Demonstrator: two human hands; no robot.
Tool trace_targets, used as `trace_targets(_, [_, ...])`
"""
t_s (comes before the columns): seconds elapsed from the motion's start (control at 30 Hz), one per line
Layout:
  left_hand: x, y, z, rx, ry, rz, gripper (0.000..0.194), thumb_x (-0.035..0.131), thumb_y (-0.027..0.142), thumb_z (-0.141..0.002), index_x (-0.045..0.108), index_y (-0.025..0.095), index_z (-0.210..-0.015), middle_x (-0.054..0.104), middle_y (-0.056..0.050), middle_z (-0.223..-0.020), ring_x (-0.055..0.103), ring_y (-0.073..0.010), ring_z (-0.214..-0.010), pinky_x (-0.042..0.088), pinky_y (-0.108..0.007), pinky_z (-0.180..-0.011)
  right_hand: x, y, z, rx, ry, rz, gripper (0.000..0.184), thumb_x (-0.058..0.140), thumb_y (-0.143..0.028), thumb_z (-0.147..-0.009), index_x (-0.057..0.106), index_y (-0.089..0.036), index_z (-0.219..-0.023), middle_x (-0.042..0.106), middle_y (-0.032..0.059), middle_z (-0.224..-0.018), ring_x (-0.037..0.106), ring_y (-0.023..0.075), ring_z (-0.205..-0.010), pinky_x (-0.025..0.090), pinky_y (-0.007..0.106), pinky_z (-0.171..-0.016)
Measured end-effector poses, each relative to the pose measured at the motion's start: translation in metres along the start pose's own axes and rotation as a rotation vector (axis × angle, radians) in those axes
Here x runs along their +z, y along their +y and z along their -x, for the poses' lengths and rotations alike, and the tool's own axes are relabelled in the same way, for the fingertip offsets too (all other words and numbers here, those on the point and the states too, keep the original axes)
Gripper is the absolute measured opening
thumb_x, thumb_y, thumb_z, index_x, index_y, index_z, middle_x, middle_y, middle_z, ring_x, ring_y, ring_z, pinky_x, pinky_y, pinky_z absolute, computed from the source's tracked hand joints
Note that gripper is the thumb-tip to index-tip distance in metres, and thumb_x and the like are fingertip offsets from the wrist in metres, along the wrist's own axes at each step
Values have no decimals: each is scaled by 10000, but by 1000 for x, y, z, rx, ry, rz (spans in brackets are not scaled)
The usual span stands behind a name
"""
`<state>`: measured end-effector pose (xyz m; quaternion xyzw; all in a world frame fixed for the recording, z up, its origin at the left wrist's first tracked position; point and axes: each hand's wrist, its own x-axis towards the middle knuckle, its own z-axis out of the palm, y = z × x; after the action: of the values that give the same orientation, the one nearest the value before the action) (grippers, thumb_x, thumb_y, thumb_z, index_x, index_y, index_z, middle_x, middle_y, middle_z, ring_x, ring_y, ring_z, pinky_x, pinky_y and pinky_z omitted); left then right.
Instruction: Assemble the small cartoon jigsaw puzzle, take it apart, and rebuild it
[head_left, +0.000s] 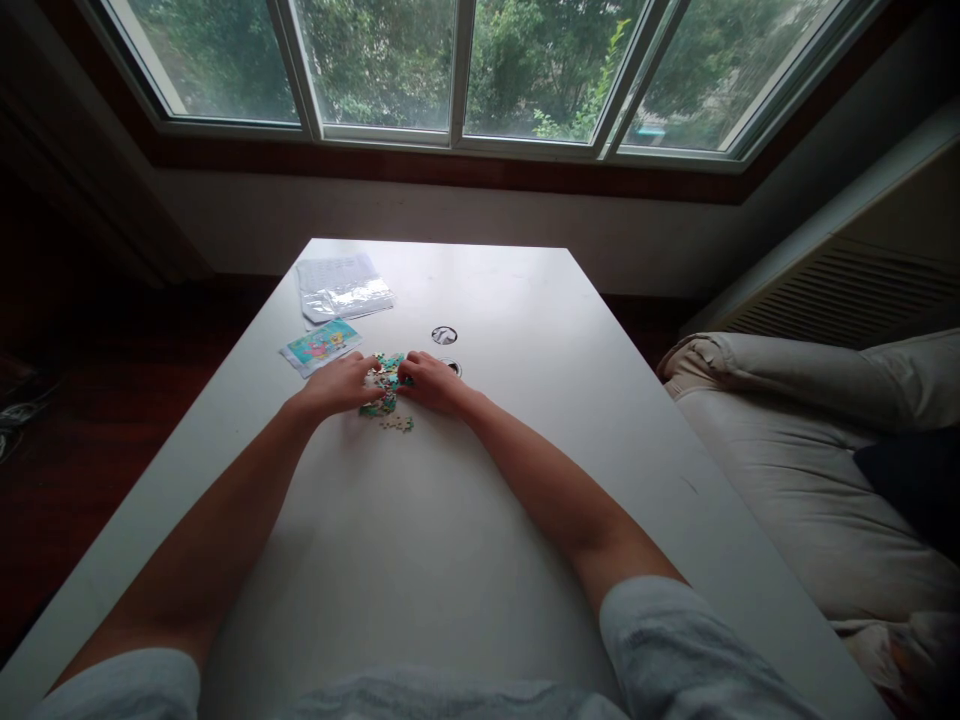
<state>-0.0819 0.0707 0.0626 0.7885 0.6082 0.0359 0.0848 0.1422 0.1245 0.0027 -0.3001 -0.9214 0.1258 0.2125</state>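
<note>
A small heap of jigsaw pieces [388,374], mostly teal and pale with touches of red, lies on the white table. From the left side my left hand [341,384] touches the heap, thumb and fingers apart at its edge. Opposite it, my right hand [433,382] has its fingers curled against the pieces. Its fingertips are partly hidden among them. Just in front of the heap lie several loose pieces [397,424] in a flat patch. Beyond my left hand rests a teal picture card [324,344] with colourful cartoon figures.
Clear plastic packaging [343,288] with papers lies at the far left of the white table [420,560]. A round cable hole [444,335] is in the tabletop, with another beside my right hand. Windows stand behind; a light sofa [810,470] is on the right.
</note>
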Motion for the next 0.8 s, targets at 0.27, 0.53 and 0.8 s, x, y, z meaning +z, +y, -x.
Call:
trace_targets(0.27, [5, -5, 2, 123, -56, 54, 572, 691, 430, -741, 633, 286, -1291, 667, -72, -1052, 662, -248, -850, 465, -289, -736, 1, -1, 2, 4, 42, -187, 99, 649, -261, -871, 620, -213, -952, 613, -9, -846, 499, 137, -750, 329, 243, -671])
trace_targets(0.53, [2, 1, -1, 123, -37, 153, 279, 691, 337, -722, 696, 274, -994, 733, -27, -846, 669, -240, -769, 431, -278, -625, 7, 4, 2, 42, 132, -417, 218, 567, -196, -867, 699, -195, -1041, 648, -2, -855, 517, 114, -722, 381, 223, -709])
trace_targets(0.8, [0, 0, -5, 119, 36, 249, 103, 612, 323, -784, 692, 259, -798, 717, -4, -729, 644, -202, -659, 401, -278, -582, 8, 4, 1, 60, 141, -400, 232, 529, -155, -839, 705, -199, -983, 642, 16, -905, 517, 125, -738, 384, 226, -721])
